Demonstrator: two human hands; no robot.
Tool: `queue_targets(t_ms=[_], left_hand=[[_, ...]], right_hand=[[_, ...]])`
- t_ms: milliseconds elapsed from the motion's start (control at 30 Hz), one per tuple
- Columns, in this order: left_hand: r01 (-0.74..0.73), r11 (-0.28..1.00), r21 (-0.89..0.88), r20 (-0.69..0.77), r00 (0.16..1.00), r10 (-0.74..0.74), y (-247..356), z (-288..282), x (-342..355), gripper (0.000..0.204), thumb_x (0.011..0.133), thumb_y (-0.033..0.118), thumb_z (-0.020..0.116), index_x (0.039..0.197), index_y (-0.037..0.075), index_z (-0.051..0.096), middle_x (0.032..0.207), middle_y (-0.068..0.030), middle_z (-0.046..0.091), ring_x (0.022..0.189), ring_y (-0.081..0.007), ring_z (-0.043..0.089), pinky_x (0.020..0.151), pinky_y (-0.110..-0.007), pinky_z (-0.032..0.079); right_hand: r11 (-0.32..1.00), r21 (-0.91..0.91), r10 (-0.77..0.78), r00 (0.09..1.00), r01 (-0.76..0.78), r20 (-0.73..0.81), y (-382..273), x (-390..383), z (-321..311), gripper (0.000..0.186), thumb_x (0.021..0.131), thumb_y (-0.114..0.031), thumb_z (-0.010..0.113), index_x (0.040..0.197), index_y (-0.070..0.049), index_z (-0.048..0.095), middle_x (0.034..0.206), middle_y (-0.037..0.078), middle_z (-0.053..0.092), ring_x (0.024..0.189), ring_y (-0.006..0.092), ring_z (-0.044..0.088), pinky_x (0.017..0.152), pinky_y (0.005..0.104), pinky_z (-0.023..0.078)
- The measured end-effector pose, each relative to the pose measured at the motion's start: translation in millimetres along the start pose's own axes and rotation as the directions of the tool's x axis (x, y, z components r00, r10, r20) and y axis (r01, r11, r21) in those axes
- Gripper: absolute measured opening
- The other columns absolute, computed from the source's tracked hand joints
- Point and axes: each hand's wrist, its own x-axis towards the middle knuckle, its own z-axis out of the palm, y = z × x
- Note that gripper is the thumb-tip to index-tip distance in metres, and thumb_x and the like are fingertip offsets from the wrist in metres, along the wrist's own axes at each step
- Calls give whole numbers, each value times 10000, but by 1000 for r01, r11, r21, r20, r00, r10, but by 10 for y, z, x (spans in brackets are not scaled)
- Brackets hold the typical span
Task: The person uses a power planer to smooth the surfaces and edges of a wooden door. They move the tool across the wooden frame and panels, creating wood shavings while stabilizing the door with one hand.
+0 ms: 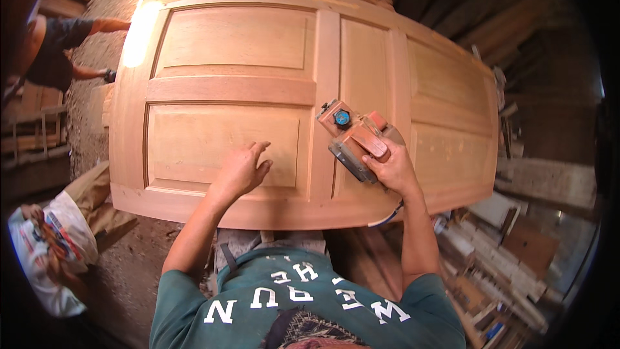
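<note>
A large wooden panelled door lies flat in front of me, with raised panels set between its rails. My right hand is wrapped round the handle of an orange, dusty power sander. The tool has a blue round part at its far left end and a dark lower body. It sits over the narrow middle panel, slightly turned; whether its base touches the wood is hidden. My left hand is over the near left panel, fingers apart and holding nothing.
A cord runs by the door's near edge, below my right hand. At the far left another person in dark clothing is beside the door. Stacked timber offcuts fill the right side. A white printed bundle is at lower left.
</note>
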Motion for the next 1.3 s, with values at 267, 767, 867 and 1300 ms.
queue_targets(t_ms=[267,767,867,1300], left_hand=[[36,995,-89,-321,945,-62,317,475,726,439,985,174,738,1386,18,652,1198,-234,719,1130,-425,686,976,-504,553],[60,996,63,-567,824,-14,191,430,1593,413,870,166,823,1212,21,644,1095,-173,644,1047,-367,638,934,-464,544],[72,990,120,-554,832,6,40,384,1619,404,866,182,825,1204,37,655,1091,-161,645,1053,-355,640,931,-457,546],[254,962,-95,-548,794,-264,-483,-54,425,502,992,213,739,1443,29,620,1296,-201,649,1215,-383,635,1054,-485,518]], right_hand=[[955,-184,-128,885,231,447,100,1604,-175,289,864,-25,791,1144,6,722,981,104,772,911,154,679,871,342,572],[972,-83,-128,792,219,597,66,2268,161,268,790,52,746,1055,16,726,908,37,730,891,98,639,831,307,557],[976,-40,-149,791,214,593,-44,2270,278,273,792,47,748,1063,16,728,902,41,729,890,103,641,831,311,558],[913,-138,-226,757,384,613,-699,2406,997,244,785,35,734,1026,10,708,820,39,672,806,99,606,760,308,548]])
